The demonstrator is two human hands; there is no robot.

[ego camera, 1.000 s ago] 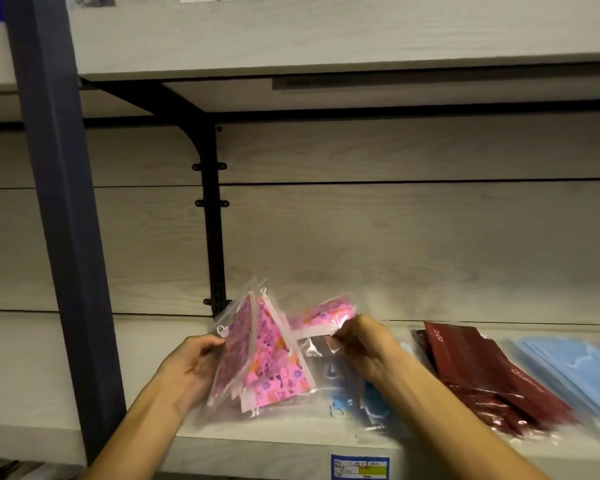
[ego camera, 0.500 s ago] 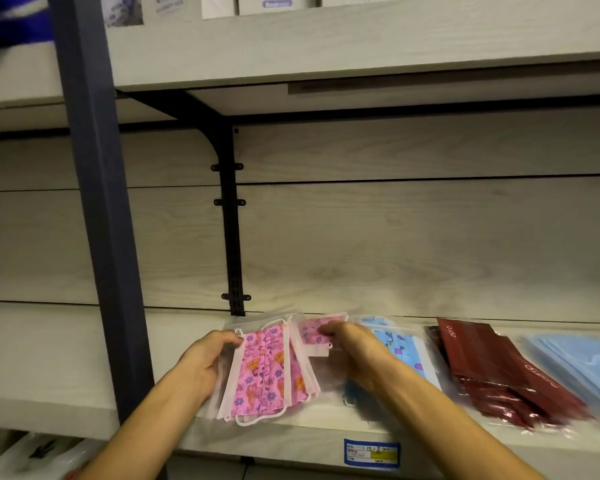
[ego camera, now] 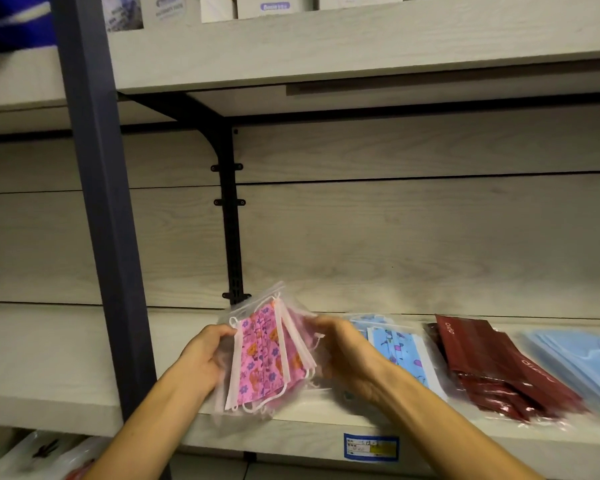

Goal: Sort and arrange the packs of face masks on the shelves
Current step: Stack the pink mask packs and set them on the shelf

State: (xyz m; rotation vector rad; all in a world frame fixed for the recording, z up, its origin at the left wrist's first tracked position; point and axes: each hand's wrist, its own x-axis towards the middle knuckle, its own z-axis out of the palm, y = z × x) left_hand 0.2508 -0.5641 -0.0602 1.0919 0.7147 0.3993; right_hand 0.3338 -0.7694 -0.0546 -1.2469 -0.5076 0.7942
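**Pink packs in hand, three piles waiting**

Our left hand (ego camera: 201, 358) curls around the left edge of the pink packs (ego camera: 267, 355), fingers closed on the plastic. We hold a fanned bunch just above the shelf (ego camera: 66, 375) front; at least three, the exact count unclear. They look light, floppy and slippery, so we judge a pinch on the edges best. Our right hand (ego camera: 343, 355), at 3 o'clock of the bunch, grips its right edge loosely. Further toward 3 o'clock lie three piles: patterned blue packs (ego camera: 399, 348), dark red packs (ego camera: 492, 368), plain blue masks (ego camera: 575, 362); counts within each we cannot tell.
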